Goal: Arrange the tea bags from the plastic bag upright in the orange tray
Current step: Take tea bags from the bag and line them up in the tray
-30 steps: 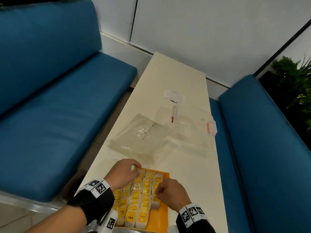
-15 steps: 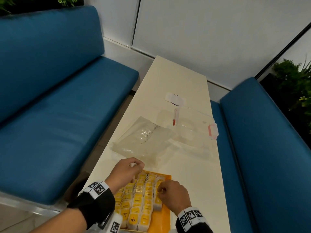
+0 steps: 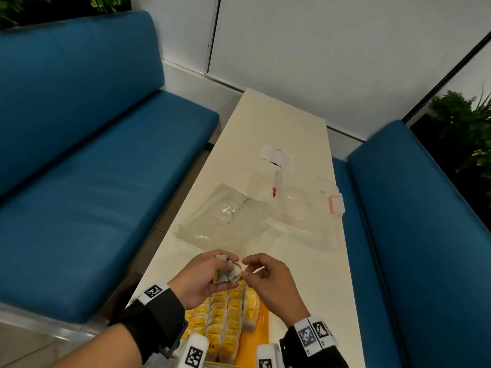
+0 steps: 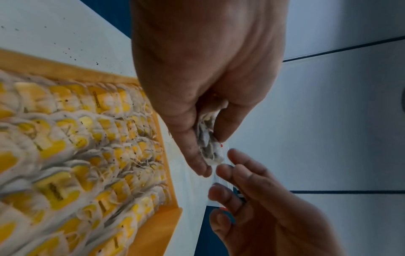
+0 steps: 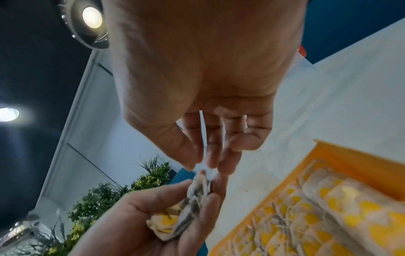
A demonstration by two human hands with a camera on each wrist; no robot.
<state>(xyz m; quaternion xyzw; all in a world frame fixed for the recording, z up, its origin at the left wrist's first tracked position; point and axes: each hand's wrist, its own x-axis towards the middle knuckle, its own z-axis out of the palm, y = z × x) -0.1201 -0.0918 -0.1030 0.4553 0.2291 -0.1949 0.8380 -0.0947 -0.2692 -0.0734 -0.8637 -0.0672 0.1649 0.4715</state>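
My left hand [image 3: 212,274] is raised above the far end of the orange tray [image 3: 261,335] and grips a small bunch of tea bags [image 3: 228,272], white with yellow tags, also visible as tea bags [image 4: 209,145] and tea bags [image 5: 186,207]. My right hand [image 3: 261,272] hovers just right of the bunch, fingers loosely curled, fingertips [image 5: 210,162] near the top of the bags and holding nothing I can see. Rows of upright tea bags [image 3: 225,317] fill the tray's left part. The clear plastic bag [image 3: 225,216] lies flat beyond the hands.
A clear lid with pink clips [image 3: 305,197] lies beside the plastic bag, and a white paper piece [image 3: 276,158] lies farther back on the narrow white table [image 3: 279,123]. Blue sofas [image 3: 93,155] flank the table on both sides. Plants [image 3: 467,123] stand at right.
Both hands have lifted off the tray's tea bags. The left hand now holds a bunch of tea bags above the tray's far end, and the right hand has come beside it.
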